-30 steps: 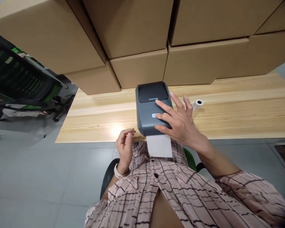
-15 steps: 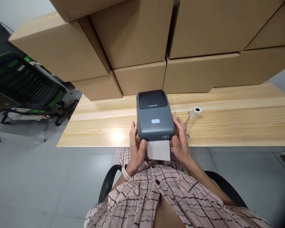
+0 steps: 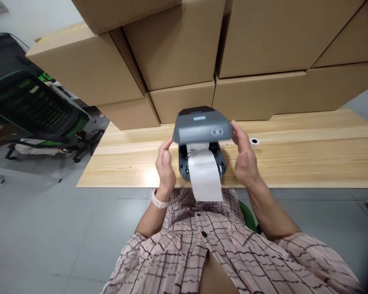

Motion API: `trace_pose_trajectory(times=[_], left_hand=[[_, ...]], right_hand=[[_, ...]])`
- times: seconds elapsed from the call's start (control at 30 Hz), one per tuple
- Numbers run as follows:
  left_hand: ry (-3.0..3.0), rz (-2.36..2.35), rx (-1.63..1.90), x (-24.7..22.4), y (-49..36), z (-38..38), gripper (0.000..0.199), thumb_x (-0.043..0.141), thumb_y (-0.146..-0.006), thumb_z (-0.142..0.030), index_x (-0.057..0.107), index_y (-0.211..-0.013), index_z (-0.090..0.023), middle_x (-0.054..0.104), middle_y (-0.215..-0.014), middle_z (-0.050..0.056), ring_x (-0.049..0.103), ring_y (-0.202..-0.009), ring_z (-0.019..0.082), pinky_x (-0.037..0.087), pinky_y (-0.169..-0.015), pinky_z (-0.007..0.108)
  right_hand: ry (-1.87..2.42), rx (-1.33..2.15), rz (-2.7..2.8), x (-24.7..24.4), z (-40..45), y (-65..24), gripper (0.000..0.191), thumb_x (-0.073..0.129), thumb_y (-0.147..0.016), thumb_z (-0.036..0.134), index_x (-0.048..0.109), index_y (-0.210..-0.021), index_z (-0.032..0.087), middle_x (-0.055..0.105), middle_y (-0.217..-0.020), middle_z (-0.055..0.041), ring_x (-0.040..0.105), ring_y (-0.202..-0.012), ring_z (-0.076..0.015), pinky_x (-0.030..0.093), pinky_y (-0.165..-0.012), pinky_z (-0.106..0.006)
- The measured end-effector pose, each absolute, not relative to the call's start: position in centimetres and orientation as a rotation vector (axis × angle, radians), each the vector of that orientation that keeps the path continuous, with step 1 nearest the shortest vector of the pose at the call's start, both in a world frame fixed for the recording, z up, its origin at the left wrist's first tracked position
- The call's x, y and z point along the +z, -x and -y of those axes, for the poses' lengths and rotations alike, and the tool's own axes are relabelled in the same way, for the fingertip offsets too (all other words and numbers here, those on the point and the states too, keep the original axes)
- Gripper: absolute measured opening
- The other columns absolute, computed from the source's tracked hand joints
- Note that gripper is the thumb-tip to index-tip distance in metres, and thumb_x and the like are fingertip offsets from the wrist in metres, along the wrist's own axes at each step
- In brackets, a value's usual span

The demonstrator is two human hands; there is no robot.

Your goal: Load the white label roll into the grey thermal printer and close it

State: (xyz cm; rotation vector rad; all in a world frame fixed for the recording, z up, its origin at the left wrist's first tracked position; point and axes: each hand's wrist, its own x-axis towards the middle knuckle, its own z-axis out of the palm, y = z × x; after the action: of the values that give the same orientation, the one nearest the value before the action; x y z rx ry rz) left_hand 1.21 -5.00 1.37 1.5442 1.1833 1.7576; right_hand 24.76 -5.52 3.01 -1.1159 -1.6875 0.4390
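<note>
A dark grey label printer (image 3: 202,126) stands on the wooden table with its lid raised. White paper (image 3: 205,175) runs out of its open base and hangs over the table's front edge. My left hand (image 3: 165,167) touches the lid's left side with its fingertips. On the lid's right side, my right hand (image 3: 245,157) has its fingers closed at the corner. The lid is held between both hands. A small white paper roll (image 3: 254,141) stands to the right of my right hand.
Stacked cardboard boxes (image 3: 245,96) line the back of the wooden table (image 3: 309,155). At the left is a black and green mesh chair (image 3: 33,102), with part of a person behind it.
The printer's lid has swung up, showing the inside and more of the white paper. Both hands have moved up with the lid and further apart.
</note>
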Motion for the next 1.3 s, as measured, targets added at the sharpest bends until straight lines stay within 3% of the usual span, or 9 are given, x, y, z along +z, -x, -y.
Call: trace_pose_trajectory(times=[0.1, 0.2, 0.57, 0.7, 0.8, 0.87, 0.97, 1.13, 1.3], left_hand=[[-1.482, -1.223, 1.683, 1.7, -0.9, 1.1, 0.040, 0.062, -0.100, -0.042, 0.067, -0.135, -0.025, 0.068, -0.147, 0.010, 0.058, -0.145, 0.026, 0.042, -0.125, 0.047], [-1.369, -1.287, 1.437, 0.7, -1.1, -1.2, 0.055, 0.073, -0.087, -0.029, 0.062, -0.140, -0.021, 0.063, -0.154, 0.015, 0.056, -0.147, 0.030, 0.043, -0.123, 0.049], [-1.269, -1.141, 1.304, -0.3, -1.7, -1.0, 0.074, 0.070, -0.071, -0.016, 0.060, -0.144, -0.017, 0.065, -0.152, 0.016, 0.060, -0.140, 0.029, 0.045, -0.120, 0.045], [-1.281, -1.187, 1.305, 0.0, -1.9, -0.9, 0.075, 0.066, -0.069, -0.017, 0.061, -0.144, -0.014, 0.068, -0.147, 0.016, 0.064, -0.132, 0.027, 0.051, -0.113, 0.040], [-1.348, -1.319, 1.238, 0.3, -1.8, -0.9, 0.075, 0.062, -0.068, -0.015, 0.063, -0.143, -0.013, 0.074, -0.135, 0.014, 0.069, -0.119, 0.027, 0.055, -0.102, 0.038], [-1.441, -1.413, 1.136, 0.7, -1.4, -1.0, 0.075, 0.061, -0.070, -0.015, 0.063, -0.144, -0.016, 0.078, -0.125, 0.011, 0.072, -0.108, 0.026, 0.056, -0.096, 0.037], [-1.581, -1.493, 0.976, 1.3, -1.0, -1.2, 0.076, 0.061, -0.071, -0.014, 0.062, -0.146, -0.021, 0.080, -0.114, 0.008, 0.072, -0.098, 0.025, 0.055, -0.089, 0.035], [-1.604, -1.513, 0.963, 1.4, -1.0, -1.5, 0.076, 0.061, -0.067, -0.011, 0.064, -0.143, -0.019, 0.080, -0.112, 0.009, 0.072, -0.097, 0.027, 0.054, -0.086, 0.035], [-1.556, -1.423, 1.098, 0.7, -1.3, -1.6, 0.072, 0.061, -0.066, -0.011, 0.068, -0.137, -0.020, 0.080, -0.118, 0.010, 0.072, -0.105, 0.029, 0.055, -0.094, 0.038]], right_hand=[[1.147, 0.249, 1.751, 5.7, 1.3, -24.2, 0.078, 0.010, -0.105, 0.074, 0.004, -0.174, 0.038, 0.028, -0.179, -0.0034, 0.028, -0.165, -0.0356, 0.025, -0.132, -0.065], [1.181, 0.100, 1.785, 7.8, -2.9, -23.6, 0.079, 0.014, -0.106, 0.072, -0.004, -0.174, 0.036, 0.030, -0.178, -0.0061, 0.028, -0.164, -0.0359, 0.018, -0.132, -0.067], [1.316, 0.028, 1.830, 10.3, -11.8, -23.0, 0.080, 0.019, -0.107, 0.068, 0.005, -0.174, 0.026, 0.044, -0.168, -0.0168, 0.037, -0.159, -0.0388, 0.023, -0.127, -0.071], [1.249, -0.095, 1.719, 10.4, -8.5, -22.4, 0.073, 0.040, -0.106, 0.058, 0.026, -0.169, 0.026, 0.041, -0.170, -0.0153, 0.033, -0.160, -0.0379, 0.029, -0.126, -0.066], [1.133, -0.051, 1.869, 9.4, -5.5, -22.0, 0.046, 0.045, -0.105, 0.047, 0.061, -0.143, 0.026, 0.067, -0.145, -0.0146, 0.056, -0.141, -0.0366, 0.041, -0.119, -0.060], [1.088, 0.166, 2.180, 8.4, -4.6, -21.8, 0.038, 0.050, -0.103, 0.045, 0.069, -0.128, 0.024, 0.076, -0.127, -0.0131, 0.067, -0.124, -0.0355, 0.050, -0.109, -0.055], [1.160, 0.469, 2.587, 7.4, -5.1, -21.6, 0.055, 0.062, -0.096, 0.052, 0.061, -0.141, 0.021, 0.073, -0.138, -0.0163, 0.069, -0.126, -0.0387, 0.053, -0.103, -0.051], [1.373, 0.524, 2.837, 7.1, -7.2, -20.6, 0.092, 0.077, -0.083, 0.060, 0.046, -0.158, 0.018, 0.069, -0.142, -0.0236, 0.067, -0.129, -0.0468, 0.051, -0.105, -0.056], [1.219, 0.699, 2.775, 8.4, -7.2, -21.0, 0.104, 0.086, -0.072, 0.053, 0.043, -0.161, 0.019, 0.069, -0.144, -0.0190, 0.066, -0.129, -0.0448, 0.053, -0.107, -0.056]])
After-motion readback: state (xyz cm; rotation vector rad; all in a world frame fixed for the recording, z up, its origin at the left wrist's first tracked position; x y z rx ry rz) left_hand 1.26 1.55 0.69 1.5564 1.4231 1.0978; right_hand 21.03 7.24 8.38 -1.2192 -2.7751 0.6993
